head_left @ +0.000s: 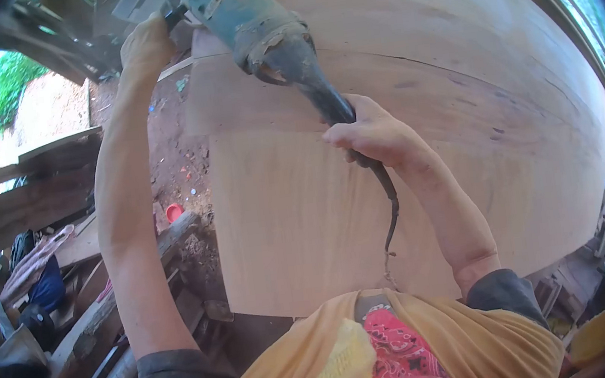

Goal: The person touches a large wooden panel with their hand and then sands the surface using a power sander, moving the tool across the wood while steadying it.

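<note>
Head view, logged remotely: I find my right hand (370,134) clamped around the tapered rear handle of a blue-grey power grinder (252,21), with its cord (392,204) hanging below the fist. My left hand (145,46) is closed on the tool's front end, fingers hidden behind it. The tool is held high against a large curved plywood surface (474,107). A red cup (174,212) lies on the dirt ground (177,151), near stacked timber (24,200).
</note>
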### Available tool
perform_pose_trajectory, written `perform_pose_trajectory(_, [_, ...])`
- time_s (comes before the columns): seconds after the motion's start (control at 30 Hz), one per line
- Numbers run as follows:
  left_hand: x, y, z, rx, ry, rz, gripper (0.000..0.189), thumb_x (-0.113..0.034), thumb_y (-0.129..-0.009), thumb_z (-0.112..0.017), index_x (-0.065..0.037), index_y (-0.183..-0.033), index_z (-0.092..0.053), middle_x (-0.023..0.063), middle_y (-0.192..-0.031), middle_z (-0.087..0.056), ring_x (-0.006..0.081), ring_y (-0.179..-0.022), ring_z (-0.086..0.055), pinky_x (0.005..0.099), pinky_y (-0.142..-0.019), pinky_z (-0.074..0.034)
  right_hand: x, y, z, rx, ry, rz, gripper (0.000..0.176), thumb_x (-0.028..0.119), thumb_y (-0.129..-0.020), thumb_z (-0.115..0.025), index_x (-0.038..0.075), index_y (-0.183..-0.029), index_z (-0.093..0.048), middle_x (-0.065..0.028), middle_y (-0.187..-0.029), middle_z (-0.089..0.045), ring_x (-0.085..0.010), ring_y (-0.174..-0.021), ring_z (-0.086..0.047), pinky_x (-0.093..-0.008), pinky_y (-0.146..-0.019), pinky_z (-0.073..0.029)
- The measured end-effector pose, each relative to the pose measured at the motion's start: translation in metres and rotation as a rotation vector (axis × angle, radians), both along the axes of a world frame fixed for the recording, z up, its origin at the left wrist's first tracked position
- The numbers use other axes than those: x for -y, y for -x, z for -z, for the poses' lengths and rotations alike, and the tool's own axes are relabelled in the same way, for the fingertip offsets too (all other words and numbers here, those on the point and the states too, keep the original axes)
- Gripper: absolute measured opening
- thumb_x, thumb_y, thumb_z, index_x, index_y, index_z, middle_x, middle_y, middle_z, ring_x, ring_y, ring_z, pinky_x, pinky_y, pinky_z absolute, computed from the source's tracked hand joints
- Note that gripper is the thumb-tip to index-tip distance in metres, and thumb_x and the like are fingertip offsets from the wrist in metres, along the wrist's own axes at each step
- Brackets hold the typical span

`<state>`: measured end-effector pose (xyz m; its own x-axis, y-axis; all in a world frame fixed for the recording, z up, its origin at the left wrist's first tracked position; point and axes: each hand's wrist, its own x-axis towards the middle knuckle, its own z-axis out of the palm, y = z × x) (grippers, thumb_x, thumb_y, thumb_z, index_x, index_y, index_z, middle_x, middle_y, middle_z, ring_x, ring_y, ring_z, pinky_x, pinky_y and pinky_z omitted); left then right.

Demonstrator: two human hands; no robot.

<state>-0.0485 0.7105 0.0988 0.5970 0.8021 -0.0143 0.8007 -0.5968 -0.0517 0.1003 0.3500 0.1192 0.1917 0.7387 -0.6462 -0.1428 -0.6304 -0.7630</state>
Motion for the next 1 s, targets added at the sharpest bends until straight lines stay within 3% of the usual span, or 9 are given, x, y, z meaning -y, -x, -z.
perform_pose_trajectory(0.2, [0.063, -0.055, 0.004, 0.101, 0.009, 0.108, 0.025, -0.008, -0.089, -0.06, -0.005, -0.112, -0.067, 0.0211, -0.107, -0.074, 0.0399, -0.108, -0.07, 0.0504, -0.091, -0.055, 0.073, -0.02, -0.006, 0.008, 0.038, 0.149, 0.041, 0.02, -0.077, -0.074, 0.001, -0.11, -0.06, 0.0, -0.079, -0.052, -0.0105, -0.063, -0.053, -0.0287, -0.059, -0.048])
perform_pose_trajectory(0.37, [0.111, -0.13, 0.017, 0.253, 0.073, 0.466, 0.019, -0.01, -0.09, -0.06, -0.006, -0.103, -0.074, 0.0189, -0.11, -0.075, 0.0371, -0.106, -0.072, 0.0491, -0.087, -0.055, 0.156, -0.041, -0.001, -0.047, -0.031, 0.361, 0.043, 0.017, -0.078, -0.074, -0.001, -0.115, -0.061, -0.0022, -0.079, -0.058, -0.0124, -0.059, -0.058, -0.0272, -0.053, -0.048])
perform_pose_trajectory(0.5, [0.168, -0.206, 0.009, 0.333, 0.203, 0.539, 0.022, -0.014, -0.091, -0.056, -0.009, -0.096, -0.077, 0.0228, -0.1, -0.074, 0.0392, -0.099, -0.073, 0.0502, -0.085, -0.056, 0.216, -0.051, 0.009, 0.004, -0.022, 0.543, 0.042, 0.015, -0.081, -0.073, -0.002, -0.118, -0.06, -0.0043, -0.079, -0.06, -0.0147, -0.058, -0.061, -0.0275, -0.051, -0.05])
perform_pose_trajectory(0.53, [0.177, -0.227, 0.028, 0.389, 0.132, 0.618, 0.022, -0.017, -0.09, -0.06, -0.011, -0.098, -0.08, 0.0188, -0.104, -0.076, 0.0354, -0.101, -0.074, 0.0479, -0.085, -0.058, 0.229, -0.05, 0.011, -0.021, -0.037, 0.579, 0.042, 0.014, -0.082, -0.072, -0.002, -0.118, -0.06, -0.0048, -0.079, -0.061, -0.0152, -0.059, -0.062, -0.0276, -0.051, -0.05])
perform_pose_trajectory(0.67, [0.238, -0.278, 0.012, 0.474, 0.364, 0.689, 0.022, -0.021, -0.091, -0.063, -0.013, -0.101, -0.08, 0.0131, -0.107, -0.077, 0.0313, -0.103, -0.075, 0.0444, -0.085, -0.059, 0.267, -0.028, 0.009, -0.011, 0.0, 0.804, 0.037, 0.011, -0.084, -0.069, -0.003, -0.117, -0.058, -0.0045, -0.077, -0.059, -0.0158, -0.056, -0.059, -0.0281, -0.047, -0.047])
perform_pose_trajectory(0.7, [0.249, -0.275, -0.008, 0.335, 0.351, 0.729, 0.021, -0.023, -0.09, -0.067, -0.015, -0.103, -0.081, 0.0079, -0.109, -0.078, 0.0282, -0.102, -0.076, 0.0408, -0.083, -0.06, 0.268, -0.022, 0.006, -0.003, -0.004, 0.816, 0.036, 0.01, -0.084, -0.068, -0.003, -0.116, -0.057, -0.0053, -0.077, -0.059, -0.0164, -0.056, -0.059, -0.0282, -0.047, -0.047])
perform_pose_trajectory(0.77, [0.271, -0.337, 0.043, 0.474, 0.381, 0.699, 0.017, -0.019, -0.087, -0.067, -0.012, -0.097, -0.08, 0.0131, -0.103, -0.078, 0.0315, -0.098, -0.076, 0.0431, -0.081, -0.059, 0.272, -0.01, -0.004, 0.038, 0.003, 0.855, 0.035, 0.008, -0.085, -0.066, -0.004, -0.116, -0.057, -0.0069, -0.076, -0.059, -0.0178, -0.055, -0.059, -0.0285, -0.048, -0.047])
perform_pose_trajectory(0.87, [0.27, -0.311, 0.023, 0.214, 0.369, 0.713, 0.019, -0.015, -0.091, -0.063, -0.01, -0.105, -0.076, 0.0137, -0.112, -0.076, 0.0308, -0.109, -0.072, 0.0445, -0.087, -0.056, 0.278, 0.001, 0.002, 0.029, -0.03, 0.845, 0.033, 0.007, -0.085, -0.064, -0.005, -0.115, -0.056, -0.0092, -0.074, -0.059, -0.0188, -0.055, -0.059, -0.029, -0.049, -0.047])
perform_pose_trajectory(1.0, [0.219, -0.232, 0.035, 0.288, 0.256, 0.697, 0.019, -0.018, -0.089, -0.071, -0.013, -0.107, -0.076, 0.0094, -0.111, -0.077, 0.0265, -0.111, -0.072, 0.0419, -0.086, -0.056, 0.246, 0.019, 0.006, 0.001, 0.012, 0.661, 0.037, 0.008, -0.084, -0.065, -0.003, -0.118, -0.055, -0.008, -0.076, -0.059, -0.0183, -0.055, -0.059, -0.0293, -0.05, -0.048])
